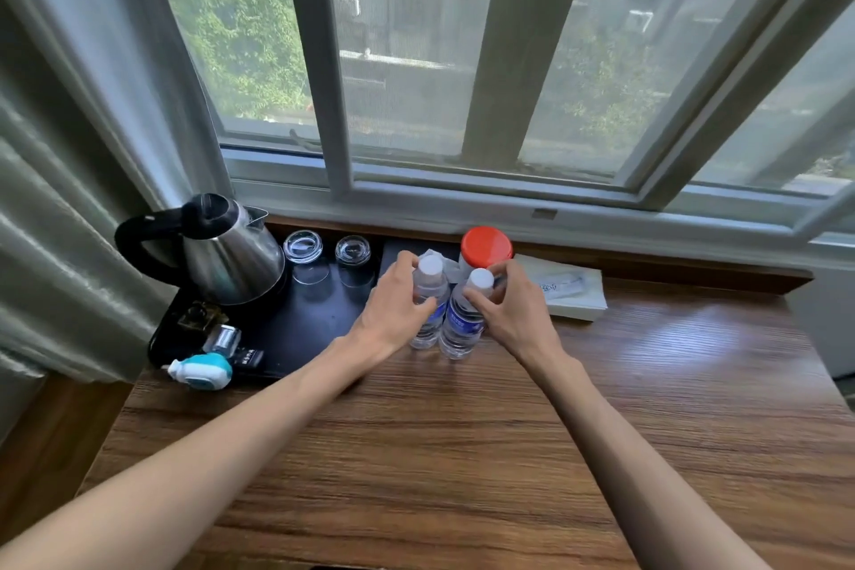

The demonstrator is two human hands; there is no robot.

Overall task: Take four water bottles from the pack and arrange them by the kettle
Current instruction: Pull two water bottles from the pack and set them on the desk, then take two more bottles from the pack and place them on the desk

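Right of the kettle [231, 255], each hand's grip clamps one bottle, left hand [393, 305] on the left bottle [429, 315], right hand [509, 305] on the right bottle [462, 324], half hiding both, with bare table [462, 454] nearer the person.

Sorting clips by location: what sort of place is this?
Probably a hotel room: a steel electric kettle and two upturned clear glasses sit on a black tray atop a wooden window-side desk.

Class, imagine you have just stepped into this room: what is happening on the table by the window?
A person stands two small water bottles upright on the wooden table, just right of a black tray. The left hand grips the left bottle, the right hand grips the right bottle. The tray holds a steel kettle and two upturned glasses. A red-lidded jar stands behind the bottles. No pack is visible, and only two bottles are out.
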